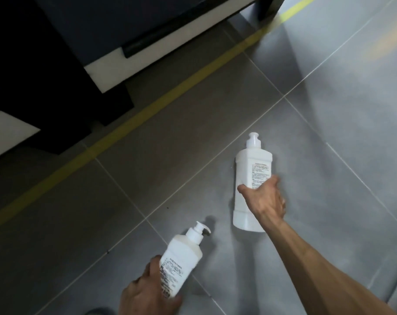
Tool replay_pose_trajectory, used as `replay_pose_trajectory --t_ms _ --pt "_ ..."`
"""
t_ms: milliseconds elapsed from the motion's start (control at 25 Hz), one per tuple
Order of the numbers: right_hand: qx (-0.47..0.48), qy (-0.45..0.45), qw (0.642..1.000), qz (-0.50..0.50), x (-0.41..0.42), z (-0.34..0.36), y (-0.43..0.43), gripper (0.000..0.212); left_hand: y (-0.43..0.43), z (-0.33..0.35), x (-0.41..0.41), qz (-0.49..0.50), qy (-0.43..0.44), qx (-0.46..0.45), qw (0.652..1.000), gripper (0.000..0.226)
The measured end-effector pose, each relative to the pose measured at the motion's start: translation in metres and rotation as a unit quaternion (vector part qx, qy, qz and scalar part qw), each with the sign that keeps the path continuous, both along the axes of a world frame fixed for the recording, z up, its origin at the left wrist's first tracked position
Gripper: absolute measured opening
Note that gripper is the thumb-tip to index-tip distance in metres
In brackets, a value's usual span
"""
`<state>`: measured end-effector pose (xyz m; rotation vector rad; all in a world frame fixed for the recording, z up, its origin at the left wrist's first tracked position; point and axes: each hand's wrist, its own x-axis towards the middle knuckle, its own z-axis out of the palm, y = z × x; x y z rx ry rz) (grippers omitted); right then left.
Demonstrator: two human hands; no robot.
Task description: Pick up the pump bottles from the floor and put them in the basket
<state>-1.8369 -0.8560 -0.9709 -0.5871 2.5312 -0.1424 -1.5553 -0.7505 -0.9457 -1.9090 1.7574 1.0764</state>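
Observation:
Two white pump bottles are in view over the grey tiled floor. The larger bottle point(249, 178) lies flat on a tile, its cap pointing away from me. My right hand point(266, 198) wraps around its lower body, thumb on the left side and fingers over the right. The smaller bottle point(181, 258) is tilted, pump head up and to the right, and my left hand point(147, 289) grips its base from below and the left. No basket is in view.
A dark cabinet or bench point(97, 37) with a white edge stands at the upper left. A yellow tape line point(129, 123) runs diagonally across the floor in front of it. Grey tiles point(352, 110) stretch to the right.

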Motion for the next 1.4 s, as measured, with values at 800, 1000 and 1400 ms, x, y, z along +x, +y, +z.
replay_pose_trajectory --t_ms 800,1000,1400 --pt "-0.13 -0.071 0.982 -0.121 0.035 0.46 0.053 0.07 -0.14 0.417 -0.007 0.021 0.151 -0.059 0.987 0.067" --pt "-0.146 -0.055 0.977 -0.142 0.061 0.627 0.053 0.066 -0.145 0.573 0.013 0.026 0.19 -0.085 0.978 0.072" --pt "-0.224 -0.027 0.967 -0.121 0.105 0.849 0.061 0.065 -0.143 0.792 0.097 0.037 0.247 -0.155 0.956 0.067"
